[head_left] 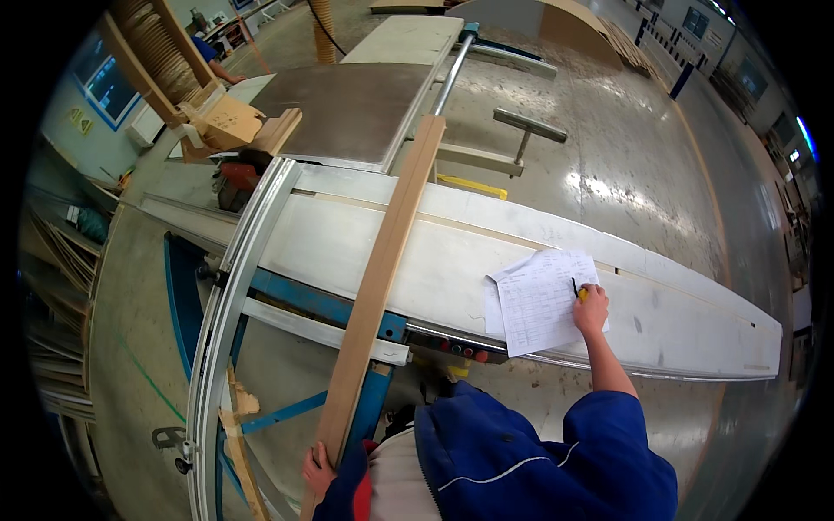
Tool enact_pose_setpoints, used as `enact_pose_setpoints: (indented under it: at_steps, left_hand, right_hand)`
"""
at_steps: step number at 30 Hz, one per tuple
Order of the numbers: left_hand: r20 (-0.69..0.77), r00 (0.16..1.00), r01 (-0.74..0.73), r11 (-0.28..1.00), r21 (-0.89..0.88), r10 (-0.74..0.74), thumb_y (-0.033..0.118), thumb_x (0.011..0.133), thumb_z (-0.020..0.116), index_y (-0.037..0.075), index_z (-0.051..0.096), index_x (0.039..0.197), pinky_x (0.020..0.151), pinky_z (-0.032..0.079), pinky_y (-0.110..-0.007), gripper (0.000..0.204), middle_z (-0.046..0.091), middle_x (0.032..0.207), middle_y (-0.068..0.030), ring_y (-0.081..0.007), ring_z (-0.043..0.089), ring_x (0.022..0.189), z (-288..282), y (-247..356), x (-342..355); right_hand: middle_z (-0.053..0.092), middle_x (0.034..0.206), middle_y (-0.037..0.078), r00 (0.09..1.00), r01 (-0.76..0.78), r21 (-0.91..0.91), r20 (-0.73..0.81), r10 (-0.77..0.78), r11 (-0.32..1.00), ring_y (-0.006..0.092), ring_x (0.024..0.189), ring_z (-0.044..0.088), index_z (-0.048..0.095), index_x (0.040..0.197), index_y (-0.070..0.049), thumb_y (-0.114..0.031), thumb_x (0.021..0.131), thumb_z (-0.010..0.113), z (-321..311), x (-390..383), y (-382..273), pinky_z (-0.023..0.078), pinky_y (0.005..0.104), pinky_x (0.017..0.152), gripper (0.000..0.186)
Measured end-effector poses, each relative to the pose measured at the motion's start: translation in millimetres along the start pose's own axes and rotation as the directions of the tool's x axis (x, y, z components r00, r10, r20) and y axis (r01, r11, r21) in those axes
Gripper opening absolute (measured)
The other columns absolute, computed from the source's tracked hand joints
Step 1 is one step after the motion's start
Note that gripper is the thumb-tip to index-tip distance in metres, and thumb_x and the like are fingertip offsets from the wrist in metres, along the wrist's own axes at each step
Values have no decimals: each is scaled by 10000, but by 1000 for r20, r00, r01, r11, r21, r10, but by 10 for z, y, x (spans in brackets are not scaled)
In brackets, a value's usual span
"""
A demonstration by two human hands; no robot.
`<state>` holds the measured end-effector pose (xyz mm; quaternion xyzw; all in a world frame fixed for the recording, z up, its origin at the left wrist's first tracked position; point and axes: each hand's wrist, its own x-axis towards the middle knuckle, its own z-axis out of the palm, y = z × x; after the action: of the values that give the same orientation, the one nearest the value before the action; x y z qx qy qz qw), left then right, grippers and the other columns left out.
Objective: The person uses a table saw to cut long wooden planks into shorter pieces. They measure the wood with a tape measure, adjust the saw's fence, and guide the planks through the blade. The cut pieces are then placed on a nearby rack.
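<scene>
A long brown wooden board lies slantwise across the white sliding table of a panel saw. My left hand grips its near end by the left edge, fingers curled on the wood. Out to the right, my right hand is closed around a small yellow-and-black pen-like tool, its dark tip over the paper sheets. Those overlapping white sheets carry printed lines and handwriting, and they lie on the table near its front edge. The fingers of my right hand partly hide the tool.
A metal fence rail runs along the left. Beyond stands the saw's dark worktop, with a wooden hood and hose at its left. Red buttons sit under the table's front edge. A person's arm shows at the far left.
</scene>
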<state>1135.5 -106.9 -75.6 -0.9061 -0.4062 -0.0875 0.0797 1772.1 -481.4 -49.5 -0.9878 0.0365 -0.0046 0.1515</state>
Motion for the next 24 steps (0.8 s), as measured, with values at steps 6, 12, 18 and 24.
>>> enact_pose_setpoints:
  at_steps: [6,12,18,24]
  left_hand:
    - [344,912,302,934,-188,-226,435,952,678,197,595,1436,998,445,-486,546,589,1341,-194,-388,571,1208,-88,-109,40]
    - [352,776,629,676,-383,-523,345,943,704,136,657,1339,1043,421,-477,450,604,1282,-197,-388,546,1241,-49,63,-20]
    - [296,937,286,896,-341,-186,245,892,720,82,718,1196,964,455,-448,345,628,1107,-123,-370,577,1103,229,-204,-225]
    - [495,853,359,876,-322,-167,175,856,754,74,682,1246,924,488,-411,409,602,1110,-145,-348,600,1062,-379,272,322]
  right_hand:
    - [605,1251,136,954,134,267,-297,-51,954,372,1132,561,652,1174,-99,-110,866,717,-30,-42,-478,480,487,972,315]
    - [641,1107,115,971,149,867,-38,-235,476,187,940,636,614,1246,-35,-159,976,674,107,-563,-1905,544,305,751,303]
    - [628,1076,39,844,-397,916,388,-370,56,129,921,620,582,1281,-102,-203,1037,604,342,-1063,-2506,558,331,783,265]
    - [630,1057,38,656,-682,727,559,-507,-82,214,974,657,590,1196,-96,-264,1051,578,172,-1278,-2861,608,459,835,222]
